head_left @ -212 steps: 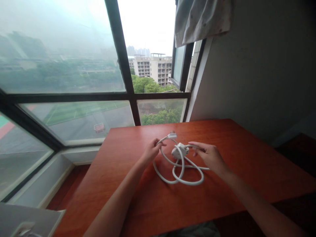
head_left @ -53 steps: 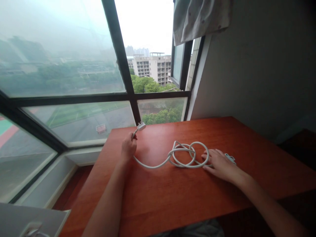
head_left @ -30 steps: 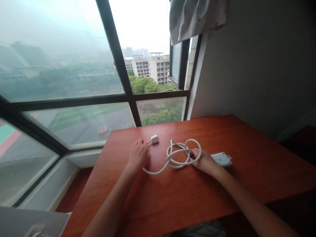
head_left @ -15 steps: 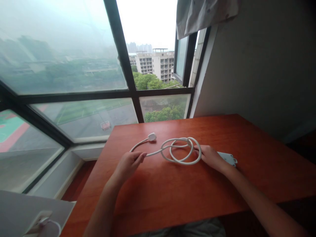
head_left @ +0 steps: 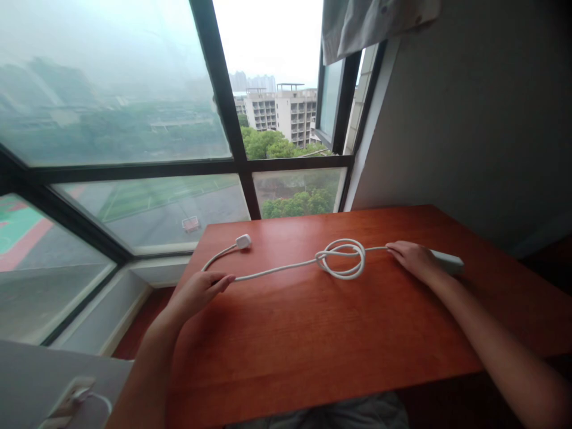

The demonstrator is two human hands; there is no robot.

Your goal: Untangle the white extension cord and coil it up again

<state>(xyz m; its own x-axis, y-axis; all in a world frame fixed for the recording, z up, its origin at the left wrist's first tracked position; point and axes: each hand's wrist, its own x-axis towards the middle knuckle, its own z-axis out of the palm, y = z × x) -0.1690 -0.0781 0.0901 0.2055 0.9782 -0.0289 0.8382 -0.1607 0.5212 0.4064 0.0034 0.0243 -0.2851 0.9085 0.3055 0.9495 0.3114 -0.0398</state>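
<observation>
A white power cord (head_left: 277,270) stretches across the desk between my two hands, with a looped knot in its middle. My left hand (head_left: 201,290) pinches the cord near its plug end. Beyond those fingers the white plug (head_left: 243,241) hangs or rests over the far left of the desk; which, I cannot tell. My right hand (head_left: 412,260) is closed on the cord at the other side of the loops. Partly hidden behind that hand is a white power strip (head_left: 449,262), of which one end shows.
The reddish-brown wooden desk (head_left: 313,333) reaches up to a dark-framed window (head_left: 179,170), with one pane open. A grey curtain (head_left: 375,27) hangs at the upper right beside the wall. At the lower left, a wall socket (head_left: 74,399) has a plug in it.
My hands have moved apart, left hand leftward and right hand rightward. The cord's loops have drawn smaller and flatter, the plug has shifted left, and the power strip has moved right and turned.
</observation>
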